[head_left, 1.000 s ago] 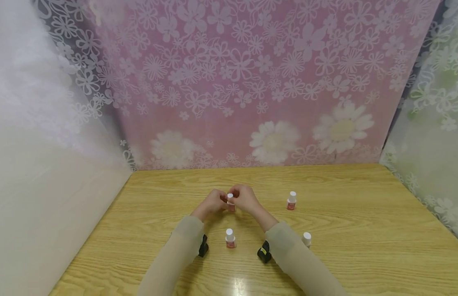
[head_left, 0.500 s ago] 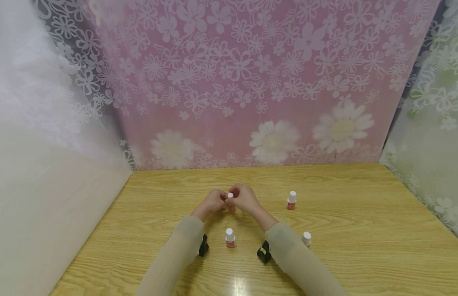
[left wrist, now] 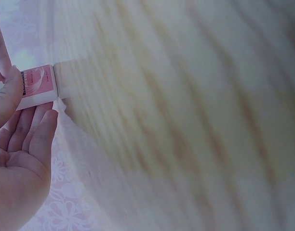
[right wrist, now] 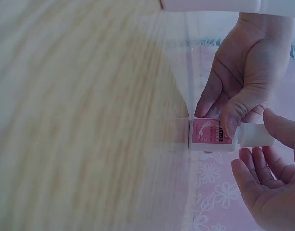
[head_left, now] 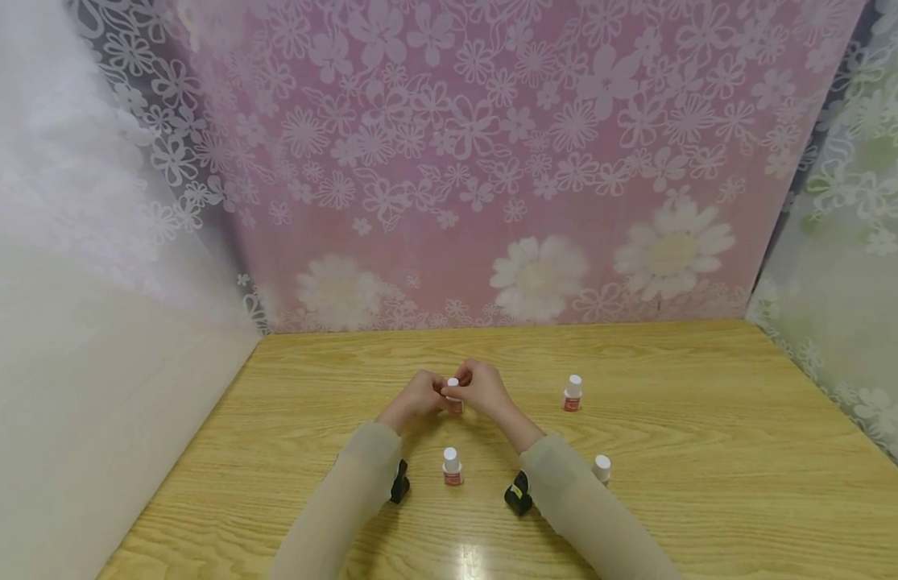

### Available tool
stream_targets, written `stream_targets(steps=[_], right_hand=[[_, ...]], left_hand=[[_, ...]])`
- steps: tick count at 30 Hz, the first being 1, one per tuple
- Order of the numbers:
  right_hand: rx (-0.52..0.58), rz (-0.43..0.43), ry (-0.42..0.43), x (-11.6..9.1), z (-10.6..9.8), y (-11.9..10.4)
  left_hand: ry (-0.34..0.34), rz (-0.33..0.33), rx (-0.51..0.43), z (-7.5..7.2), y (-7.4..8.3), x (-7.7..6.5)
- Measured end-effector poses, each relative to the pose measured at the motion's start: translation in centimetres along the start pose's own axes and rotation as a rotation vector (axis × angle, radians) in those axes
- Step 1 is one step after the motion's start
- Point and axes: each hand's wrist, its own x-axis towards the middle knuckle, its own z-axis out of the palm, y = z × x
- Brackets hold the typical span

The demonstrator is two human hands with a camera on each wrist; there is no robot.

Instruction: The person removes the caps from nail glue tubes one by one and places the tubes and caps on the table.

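Note:
A small white bottle [head_left: 456,408] with a pink-red label stands upright on the wooden table between both hands. My left hand [head_left: 422,392] holds its body; in the right wrist view the left thumb [right wrist: 233,122] presses over the label. My right hand [head_left: 483,389] is at the white cap [right wrist: 256,134], thumb on one side and curled fingers on the other. The left wrist view shows the label [left wrist: 37,82] beside the left fingers, with the cap mostly covered by a thumb.
Similar white-capped bottles stand nearer me [head_left: 452,469], at the back right [head_left: 573,395], and partly behind the right sleeve [head_left: 602,467]. Black wrist devices [head_left: 519,494] sit under the sleeves. A pink flowered sheet [head_left: 449,201] closes the back, with pale sheets at both sides.
Both hands stay at the same bottle. The right thumb and fingers shift slightly around the cap; the other bottles have not moved.

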Motion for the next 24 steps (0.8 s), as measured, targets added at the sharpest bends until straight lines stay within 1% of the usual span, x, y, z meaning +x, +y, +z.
stream_targets(steps=[3, 4, 10, 15, 19, 24], right_hand=[[0.002, -0.003, -0.004, -0.03, 0.02, 0.02], [0.002, -0.004, -0.006, -0.03, 0.03, 0.02], [0.018, -0.023, -0.011, -0.06, 0.08, -0.07], [0.036, -0.032, -0.009, -0.04, 0.15, -0.13], [0.052, -0.037, -0.008, -0.06, 0.26, -0.17], [0.061, -0.062, 0.001, -0.04, 0.40, -0.20]], left_hand=[[-0.013, -0.002, 0.008, -0.01, -0.14, 0.14], [-0.010, -0.005, 0.018, 0.03, -0.53, 0.45], [-0.004, -0.002, 0.039, -0.05, -0.59, 0.50], [-0.004, -0.005, 0.039, -0.11, -0.60, 0.54], [-0.010, -0.002, 0.021, -0.11, -0.61, 0.55], [-0.016, -0.008, 0.010, -0.08, -0.64, 0.56]])
